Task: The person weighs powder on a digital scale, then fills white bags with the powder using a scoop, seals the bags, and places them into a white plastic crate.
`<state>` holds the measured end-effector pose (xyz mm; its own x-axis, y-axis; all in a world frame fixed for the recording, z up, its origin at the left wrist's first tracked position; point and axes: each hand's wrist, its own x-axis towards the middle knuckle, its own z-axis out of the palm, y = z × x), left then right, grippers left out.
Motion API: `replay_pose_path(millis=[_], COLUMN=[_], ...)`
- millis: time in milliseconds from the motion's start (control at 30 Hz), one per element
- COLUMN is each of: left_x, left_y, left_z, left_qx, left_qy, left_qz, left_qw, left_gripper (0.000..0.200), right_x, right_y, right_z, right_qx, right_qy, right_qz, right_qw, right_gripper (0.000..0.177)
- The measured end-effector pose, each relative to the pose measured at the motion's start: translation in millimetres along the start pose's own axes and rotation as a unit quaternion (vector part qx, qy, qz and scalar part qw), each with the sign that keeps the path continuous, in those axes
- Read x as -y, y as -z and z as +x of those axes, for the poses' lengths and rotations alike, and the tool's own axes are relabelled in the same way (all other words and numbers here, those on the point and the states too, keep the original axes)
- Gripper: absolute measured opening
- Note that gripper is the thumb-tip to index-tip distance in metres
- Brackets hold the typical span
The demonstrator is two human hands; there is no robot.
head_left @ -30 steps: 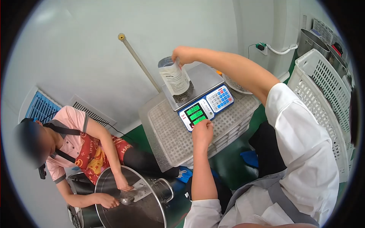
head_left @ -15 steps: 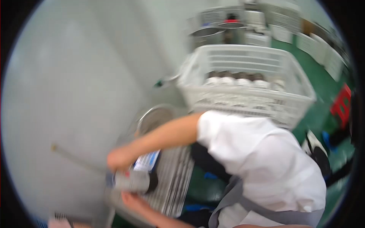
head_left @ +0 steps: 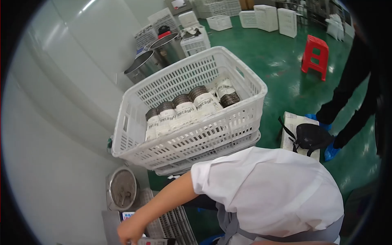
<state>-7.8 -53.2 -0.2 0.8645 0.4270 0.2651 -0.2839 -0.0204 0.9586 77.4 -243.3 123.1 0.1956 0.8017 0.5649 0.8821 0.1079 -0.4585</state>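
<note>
My right hand (head_left: 132, 230) is low at the left, its fingers bent down onto a pale package (head_left: 153, 241) with red print and a dark end, mostly cut off by the bottom edge. Beside the hand lies a blue-and-white printed item (head_left: 128, 214) on a grey metal surface (head_left: 110, 228). A slatted metal rack (head_left: 177, 224) lies under my forearm. Above it stands a round metal bowl (head_left: 122, 183) with brownish contents. My left hand is out of the frame.
A large white crate (head_left: 192, 134) holds several white-labelled packs (head_left: 185, 110) with dark ends. Behind it stand steel buckets (head_left: 167, 47). On the green floor are a red stool (head_left: 315, 57) and a black bag (head_left: 312, 136), beside a person's legs (head_left: 351, 94).
The view has swung up and right, so the crate sits lower and further left. My left hand has left the frame, and the package has dropped to the bottom edge.
</note>
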Motion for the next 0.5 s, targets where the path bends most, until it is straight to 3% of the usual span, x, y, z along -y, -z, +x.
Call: replay_pose_path(millis=[33, 67, 100, 167, 200, 233, 267, 300, 333, 367, 400, 467, 500], left_x=[15.6, 38.9, 70.2, 23.5, 11.2, 4.8, -5.0, -2.6, 9.3, -5.7, -14.9, -13.2, -18.0], left_y=[13.1, 29.5, 56.8, 25.5, 17.2, 9.2, 11.0, 13.0, 27.7, 25.3, 19.1, 29.9, 25.4], left_z=[10.3, 23.5, 41.7, 9.0, -1.5, -5.2, -9.5, -8.5, -1.9, -4.6, -8.4, -9.4, -14.4], left_qx=[0.036, 0.083, 0.161, 0.053, 0.013, -0.028, -0.002, -0.057, -0.068, -0.078, -0.081, -0.067, -0.088], left_qy=[-0.024, -0.066, -0.131, -0.055, -0.044, -0.053, -0.014, -0.003, -0.015, -0.025, -0.026, -0.028, 0.011], left_qz=[-0.012, -0.03, -0.056, 0.033, 0.062, 0.099, 0.002, -0.057, -0.066, -0.057, -0.048, -0.054, -0.018], left_qw=[0.999, 0.994, 0.977, 0.997, 0.997, 0.993, 1.0, 0.997, 0.995, 0.995, 0.995, 0.996, 0.996], left_gripper=[0.038, 0.043, 0.049, 0.035, 0.029, 0.025, 0.013, 0.008, 0.008, 0.008, 0.008, 0.009, 0.007], right_x=[-0.2, 32.2, 43.2, 51.6, 33.0, 29.9, 4.6, -11.6, -0.3, 19.1, 29.0, 10.1, -5.3], right_y=[-3.8, 15.0, 25.8, 37.1, 30.6, 34.0, 13.3, 9.2, 6.7, 19.3, 27.2, 10.9, -5.4], right_z=[7.1, -1.7, -5.7, -14.6, -12.5, -9.2, -3.9, 1.8, 15.1, 22.3, 22.0, 28.3, 28.5], right_qx=[-0.09, -0.107, -0.029, 0.095, 0.081, 0.03, -0.039, -0.274, -0.296, -0.201, -0.086, 0.163, 0.11], right_qy=[0.062, 0.035, -0.021, -0.074, -0.139, -0.212, -0.196, -0.023, -0.091, -0.158, -0.229, -0.304, -0.287], right_qz=[0.087, 0.209, 0.381, 0.586, 0.53, 0.155, -0.303, -0.36, -0.028, 0.204, 0.414, 0.503, 0.21], right_qw=[0.99, 0.971, 0.924, 0.802, 0.833, 0.964, 0.932, 0.892, 0.95, 0.945, 0.877, 0.793, 0.928], right_gripper=[0.033, 0.03, 0.032, 0.03, 0.028, 0.019, 0.01, 0.013, 0.013, 0.013, 0.013, 0.014, 0.015])
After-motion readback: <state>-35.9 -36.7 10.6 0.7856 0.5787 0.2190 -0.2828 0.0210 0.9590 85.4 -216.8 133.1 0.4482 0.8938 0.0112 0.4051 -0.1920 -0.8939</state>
